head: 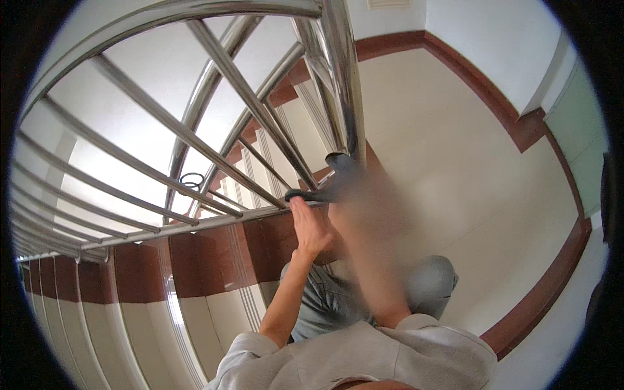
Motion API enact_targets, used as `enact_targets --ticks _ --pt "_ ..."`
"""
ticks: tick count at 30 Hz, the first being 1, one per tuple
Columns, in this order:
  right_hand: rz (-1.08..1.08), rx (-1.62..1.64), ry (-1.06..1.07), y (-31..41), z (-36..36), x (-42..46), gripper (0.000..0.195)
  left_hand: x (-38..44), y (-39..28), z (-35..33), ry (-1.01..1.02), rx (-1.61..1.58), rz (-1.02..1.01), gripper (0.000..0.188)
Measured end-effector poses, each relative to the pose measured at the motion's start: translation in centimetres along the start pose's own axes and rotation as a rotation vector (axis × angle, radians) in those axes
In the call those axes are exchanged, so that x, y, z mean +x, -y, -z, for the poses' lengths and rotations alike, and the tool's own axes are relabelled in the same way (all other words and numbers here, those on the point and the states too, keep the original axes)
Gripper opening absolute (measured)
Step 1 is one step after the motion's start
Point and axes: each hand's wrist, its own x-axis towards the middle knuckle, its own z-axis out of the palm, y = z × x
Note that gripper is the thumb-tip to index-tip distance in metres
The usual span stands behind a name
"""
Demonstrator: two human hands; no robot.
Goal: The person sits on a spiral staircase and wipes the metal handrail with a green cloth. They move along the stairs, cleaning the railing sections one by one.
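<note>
My left hand (pixel 310 228) is raised by the bottom rail of a stainless steel stair railing (pixel 263 213), its fingertips touching one end of a dark, strap-like item (pixel 308 195). Close beside it on the right is my right hand (pixel 343 214), largely blurred by a smudge over the picture, so its fingers and any hold cannot be made out. Another dark piece (pixel 340 162) shows above it, at the foot of the thick steel newel post (pixel 347 87). Whether the two dark parts are one object is unclear.
Stairs with red-brown edging (pixel 214 312) descend on the left, and more steps (pixel 253 165) show through the balusters. A beige landing floor (pixel 438 131) lies to the right, bordered by red-brown skirting (pixel 468 66) and white walls. Thin black rings (pixel 191 181) appear among the rails.
</note>
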Motion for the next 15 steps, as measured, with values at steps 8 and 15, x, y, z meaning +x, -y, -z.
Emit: enact_targets --ticks 8,15 --pt "0.016 0.357 0.121 11.9 1.3 27.5 0.039 25.3 -7.0 10.6 -0.334 -0.375 -0.322 0.107" --pt "-0.03 0.202 0.288 8.9 0.5 34.8 0.047 32.7 -7.7 8.7 -0.16 -0.66 -0.221 0.061"
